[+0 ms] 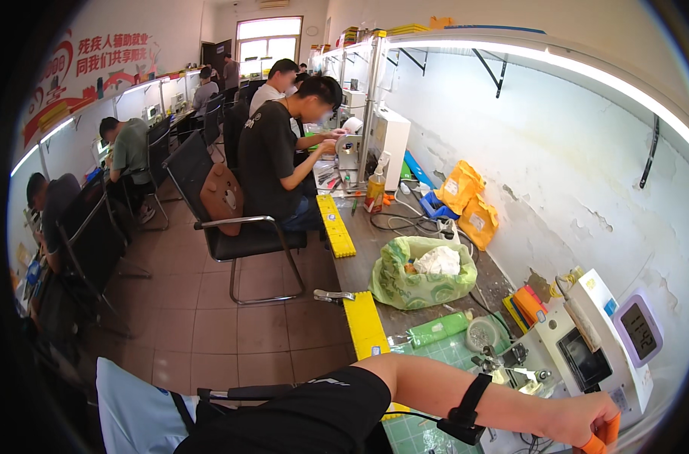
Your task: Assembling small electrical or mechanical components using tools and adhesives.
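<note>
We find the left hand (583, 422) at the lower right edge, at the end of an outstretched arm with a black strap (477, 395) at the wrist; the fingers curl downward, with orange covers (608, 431) at their tips, though whether these are worn or held we cannot establish; the grip is partly cut off from sight, so we cannot tell if it is wide, narrow or closed on a piece; the right hand is out of view.

The machine (552, 333) stands on the table (357, 266) just beyond the left hand, its screen (584, 362) dark; contact between the two we cannot confirm; a purple clock (639, 333) sits at the machine's far side.

As to progress, we can certify neither a done step nor a remaining one; no finished piece can be made out near the hand, and the forearm hides part of the green mat (449, 357); the metal fixture (502, 356) shows beyond the forearm, its contents too small to judge.

Further off we note a round bowl (481, 334), a green packet (440, 329), an open bag (412, 291) with white tissue (440, 261), and two yellow strips (367, 324); beyond these, a co-worker (269, 147) sits at separate equipment.
</note>
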Demonstrator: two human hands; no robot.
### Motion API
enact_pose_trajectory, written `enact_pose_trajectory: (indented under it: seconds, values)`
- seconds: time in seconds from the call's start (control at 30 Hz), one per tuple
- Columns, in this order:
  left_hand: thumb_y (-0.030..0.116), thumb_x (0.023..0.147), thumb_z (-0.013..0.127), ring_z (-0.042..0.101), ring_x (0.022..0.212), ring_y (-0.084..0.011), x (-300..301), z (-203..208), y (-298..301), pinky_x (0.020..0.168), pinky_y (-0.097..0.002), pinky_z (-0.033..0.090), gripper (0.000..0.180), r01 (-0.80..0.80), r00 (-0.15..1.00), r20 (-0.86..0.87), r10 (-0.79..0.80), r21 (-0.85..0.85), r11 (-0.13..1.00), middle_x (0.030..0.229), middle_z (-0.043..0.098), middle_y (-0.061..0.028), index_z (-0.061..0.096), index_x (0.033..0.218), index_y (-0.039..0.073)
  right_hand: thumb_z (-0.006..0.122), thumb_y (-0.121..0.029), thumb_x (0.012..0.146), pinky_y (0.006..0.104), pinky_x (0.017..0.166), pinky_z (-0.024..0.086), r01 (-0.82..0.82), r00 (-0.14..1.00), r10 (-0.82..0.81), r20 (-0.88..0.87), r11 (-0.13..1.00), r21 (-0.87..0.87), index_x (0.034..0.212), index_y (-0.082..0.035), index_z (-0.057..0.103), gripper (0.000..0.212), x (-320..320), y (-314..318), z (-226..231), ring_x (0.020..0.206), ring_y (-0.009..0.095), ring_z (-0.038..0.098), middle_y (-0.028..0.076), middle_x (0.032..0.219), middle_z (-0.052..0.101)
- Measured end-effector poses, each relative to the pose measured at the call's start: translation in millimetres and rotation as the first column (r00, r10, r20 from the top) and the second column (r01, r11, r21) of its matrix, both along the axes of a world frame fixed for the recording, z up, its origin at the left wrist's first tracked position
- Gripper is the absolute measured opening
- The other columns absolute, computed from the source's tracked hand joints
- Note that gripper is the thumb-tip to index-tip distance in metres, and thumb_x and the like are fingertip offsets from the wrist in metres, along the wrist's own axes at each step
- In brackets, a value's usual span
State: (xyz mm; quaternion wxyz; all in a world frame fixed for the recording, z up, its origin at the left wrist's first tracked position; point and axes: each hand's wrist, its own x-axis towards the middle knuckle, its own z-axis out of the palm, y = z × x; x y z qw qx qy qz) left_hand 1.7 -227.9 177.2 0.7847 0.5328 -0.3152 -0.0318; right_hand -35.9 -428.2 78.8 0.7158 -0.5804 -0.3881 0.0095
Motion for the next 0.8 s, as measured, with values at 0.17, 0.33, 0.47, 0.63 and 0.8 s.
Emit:
enact_pose_trajectory:
  seconds: [0.17,0.33,0.47,0.63,0.8]
  values:
    - [0.005,0.087,0.081,0.076,0.083,-0.0196,-1.2,-10.1,1.5,0.074,-0.0308,0.063,0.023,0.042,0.999,-0.022,-0.043,-0.015,0.999,0.097,0.077,-0.0154,0.074,0.106,-0.006,0.051,-0.021,0.107,0.0231,0.047,0.029,0.124,0.991,-0.124,-0.048,0.992,0.002,0.091,0.001,0.058,0.028,-17.3,12.7,8.0,0.049,0.008,0.036,0.003,0.058,0.044]
    - [0.002,0.086,0.072,0.070,0.070,-0.0138,-2.1,-3.9,-7.5,0.065,-0.0286,0.057,0.014,0.036,0.999,-0.016,-0.036,0.024,0.999,0.083,0.071,-0.0079,0.069,0.097,-0.005,0.051,-0.017,0.107,0.0218,0.046,0.029,0.048,0.999,-0.048,-0.019,0.999,0.023,0.085,0.004,0.061,0.032,-8.7,2.1,-1.7,0.044,0.006,0.037,0.007,0.062,0.054]
    - [0.002,0.092,0.074,0.072,0.083,-0.0158,-3.3,0.7,21.3,0.077,-0.0301,0.059,0.024,0.088,0.986,-0.148,-0.083,0.028,0.996,0.097,0.073,-0.0121,0.066,0.114,-0.004,0.063,-0.033,0.101,0.0234,0.038,0.032,0.060,0.998,-0.059,0.013,0.994,-0.086,0.078,0.001,0.061,0.041,-0.8,14.7,7.5,0.037,0.009,0.044,0.005,0.054,0.056]
    - [-0.004,0.091,0.074,0.072,0.081,-0.0191,3.0,1.9,15.3,0.075,-0.0315,0.060,0.024,0.088,0.975,-0.211,-0.068,0.086,0.992,0.099,0.074,-0.0133,0.068,0.114,-0.004,0.068,-0.020,0.096,0.0296,0.049,0.041,-0.021,0.993,0.029,0.116,0.997,-0.070,0.091,-0.001,0.074,0.021,5.2,9.3,26.6,0.048,0.016,0.055,0.003,0.063,0.065]
    - [-0.004,0.091,0.073,0.072,0.078,-0.0204,1.8,5.6,-4.2,0.073,-0.0322,0.060,0.021,0.073,0.964,-0.262,-0.034,0.140,0.987,0.100,0.074,-0.0146,0.069,0.111,-0.004,0.069,-0.021,0.096,0.0310,0.045,0.034,-0.065,0.997,0.065,0.041,0.998,-0.010,0.080,0.002,0.068,0.028,-4.1,-16.1,17.5,0.044,0.017,0.047,0.005,0.056,0.055]
